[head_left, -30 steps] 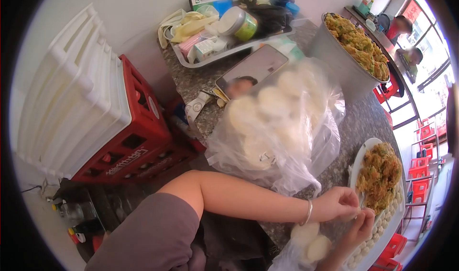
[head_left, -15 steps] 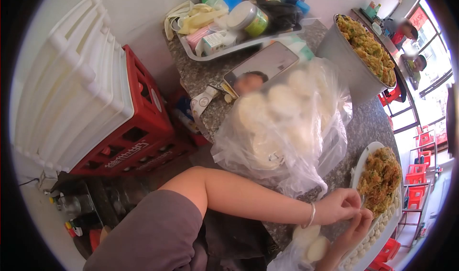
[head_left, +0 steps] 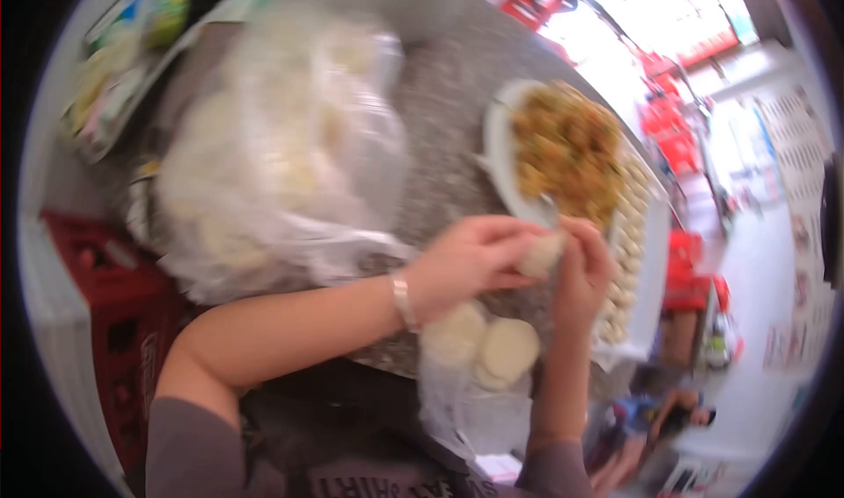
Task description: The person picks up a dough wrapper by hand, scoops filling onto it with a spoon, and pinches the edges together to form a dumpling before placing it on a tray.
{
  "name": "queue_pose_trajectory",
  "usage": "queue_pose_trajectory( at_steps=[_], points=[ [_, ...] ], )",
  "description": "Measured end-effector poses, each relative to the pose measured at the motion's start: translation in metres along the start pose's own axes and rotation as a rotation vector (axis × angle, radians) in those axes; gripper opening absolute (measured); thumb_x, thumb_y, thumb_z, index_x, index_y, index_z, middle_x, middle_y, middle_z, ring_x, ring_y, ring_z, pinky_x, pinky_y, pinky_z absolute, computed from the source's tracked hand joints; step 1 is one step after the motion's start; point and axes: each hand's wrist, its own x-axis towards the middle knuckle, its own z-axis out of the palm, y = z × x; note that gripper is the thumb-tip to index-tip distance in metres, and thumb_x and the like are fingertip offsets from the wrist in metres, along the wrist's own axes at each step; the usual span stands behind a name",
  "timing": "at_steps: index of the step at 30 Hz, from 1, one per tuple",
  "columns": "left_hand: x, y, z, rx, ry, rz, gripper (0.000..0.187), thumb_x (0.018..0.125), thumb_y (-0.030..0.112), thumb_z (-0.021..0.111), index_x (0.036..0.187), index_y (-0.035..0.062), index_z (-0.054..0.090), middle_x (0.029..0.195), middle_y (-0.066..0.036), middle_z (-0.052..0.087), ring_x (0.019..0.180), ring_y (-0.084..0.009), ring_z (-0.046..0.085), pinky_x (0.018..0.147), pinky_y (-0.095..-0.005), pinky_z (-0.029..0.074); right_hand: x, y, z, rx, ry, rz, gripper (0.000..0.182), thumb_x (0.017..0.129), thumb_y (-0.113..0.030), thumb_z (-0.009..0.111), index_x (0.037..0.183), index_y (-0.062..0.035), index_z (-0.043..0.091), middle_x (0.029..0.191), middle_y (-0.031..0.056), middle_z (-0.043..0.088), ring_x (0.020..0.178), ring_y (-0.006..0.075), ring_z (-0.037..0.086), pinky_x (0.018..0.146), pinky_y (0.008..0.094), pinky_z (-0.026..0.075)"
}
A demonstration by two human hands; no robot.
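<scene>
Between my two hands is a small pale dumpling wrapper (head_left: 542,254), folded or cupped. My left hand (head_left: 479,256), with a bracelet at the wrist, pinches it from the left. My right hand (head_left: 585,265) closes on its right side. Just beyond them a white plate (head_left: 499,146) bears a heap of orange-brown filling (head_left: 567,151), with a utensil partly visible at its near edge. Rows of small dumplings (head_left: 626,261) lie on a white tray (head_left: 651,278) to the right. Round flat wrappers (head_left: 508,350) lie on a plastic bag (head_left: 475,406) below my hands.
A large clear bag (head_left: 290,146) of pale rounds sits on the speckled table (head_left: 448,102). A cluttered tray (head_left: 123,111) is at the upper left, a red crate (head_left: 114,313) at the left. Red stools (head_left: 673,138) and a person (head_left: 677,414) appear at the right.
The view has swung right and blurred. My hands now hold a visible wrapper between them, and both forearms show. The filling, dumpling tray and loose wrappers appear further left in view.
</scene>
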Motion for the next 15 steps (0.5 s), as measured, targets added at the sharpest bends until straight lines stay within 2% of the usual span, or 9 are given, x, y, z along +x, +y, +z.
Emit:
queue_pose_trajectory(
  at_steps=[1, 2, 5, 7, 9, 12, 14, 15],
  points=[
    [0.0, 0.001, -0.001, -0.017, -0.02, -0.039, 0.033, 0.098, 0.019, 0.047, 0.122, -0.0037, 0.051, 0.112, -0.01, 0.061, 0.104, -0.0243, 0.061, 0.087, -0.0315, 0.053, 0.003, 0.0, -0.004, 0.068, -0.078, -0.008, 0.015, 0.088, 0.0, 0.055, 0.099, 0.0039, 0.065, 0.09, 0.0047, 0.057, 0.082, 0.0107, 0.051, 0.073, 0.022, 0.04],
    [0.0, 0.003, -0.003, -0.026, -0.022, -0.071, 0.034, 0.098, 0.019, 0.047, 0.121, -0.0056, 0.051, 0.112, -0.012, 0.061, 0.105, -0.0279, 0.062, 0.088, -0.0326, 0.054, 0.005, 0.003, -0.008, 0.131, -0.108, 0.008, 0.013, 0.086, 0.003, 0.057, 0.096, 0.0038, 0.065, 0.091, 0.0058, 0.058, 0.083, 0.0109, 0.052, 0.074, 0.0223, 0.041],
    [-0.004, 0.009, -0.001, -0.017, -0.038, -0.133, 0.034, 0.098, 0.019, 0.047, 0.121, -0.0046, 0.052, 0.111, -0.013, 0.062, 0.1, -0.0284, 0.064, 0.084, -0.0306, 0.055, 0.007, 0.004, -0.013, 0.194, -0.134, -0.047, 0.012, 0.083, 0.005, 0.061, 0.094, 0.0035, 0.065, 0.091, 0.0067, 0.059, 0.084, 0.0122, 0.053, 0.074, 0.0243, 0.042],
    [-0.003, 0.009, -0.002, -0.03, -0.041, -0.144, 0.033, 0.098, 0.019, 0.047, 0.12, -0.0047, 0.053, 0.11, -0.013, 0.062, 0.098, -0.0285, 0.065, 0.083, -0.0302, 0.055, 0.008, 0.009, -0.013, 0.246, -0.145, -0.115, 0.012, 0.081, 0.005, 0.063, 0.093, 0.0031, 0.065, 0.091, 0.0078, 0.059, 0.084, 0.0138, 0.054, 0.075, 0.0258, 0.043],
    [-0.003, 0.009, -0.003, -0.04, -0.042, -0.144, 0.033, 0.098, 0.019, 0.047, 0.12, -0.0049, 0.053, 0.11, -0.013, 0.062, 0.097, -0.0286, 0.065, 0.082, -0.0298, 0.055, 0.007, 0.011, -0.013, 0.235, -0.138, -0.096, 0.015, 0.079, 0.003, 0.067, 0.094, 0.0032, 0.064, 0.091, 0.0075, 0.06, 0.084, 0.0141, 0.054, 0.077, 0.0264, 0.043],
    [-0.004, 0.008, -0.002, -0.026, -0.042, -0.143, 0.035, 0.097, 0.019, 0.048, 0.124, -0.0023, 0.05, 0.109, -0.013, 0.062, 0.096, -0.0261, 0.065, 0.081, -0.029, 0.055, 0.007, 0.006, -0.013, 0.223, -0.132, -0.085, 0.024, 0.074, -0.002, 0.073, 0.096, 0.0033, 0.064, 0.092, 0.0077, 0.061, 0.087, 0.0148, 0.055, 0.081, 0.028, 0.043],
    [-0.007, 0.007, 0.003, 0.081, 0.044, -0.073, 0.037, 0.097, 0.02, 0.049, 0.128, 0.001, 0.046, 0.107, -0.012, 0.063, 0.094, -0.0218, 0.065, 0.081, -0.0281, 0.055, 0.008, -0.01, -0.013, 0.21, -0.118, -0.095, 0.03, 0.071, -0.005, 0.076, 0.097, 0.0033, 0.063, 0.093, 0.008, 0.062, 0.089, 0.0154, 0.056, 0.083, 0.029, 0.044],
    [-0.006, 0.006, 0.004, 0.089, 0.019, -0.083, 0.037, 0.097, 0.02, 0.049, 0.128, 0.001, 0.046, 0.107, -0.012, 0.063, 0.094, -0.0218, 0.065, 0.081, -0.0281, 0.055, 0.01, -0.025, -0.011, 0.099, -0.25, -0.12, 0.035, 0.069, -0.007, 0.077, 0.1, 0.002, 0.063, 0.095, 0.0086, 0.062, 0.091, 0.0172, 0.058, 0.083, 0.0306, 0.045]
  ],
)
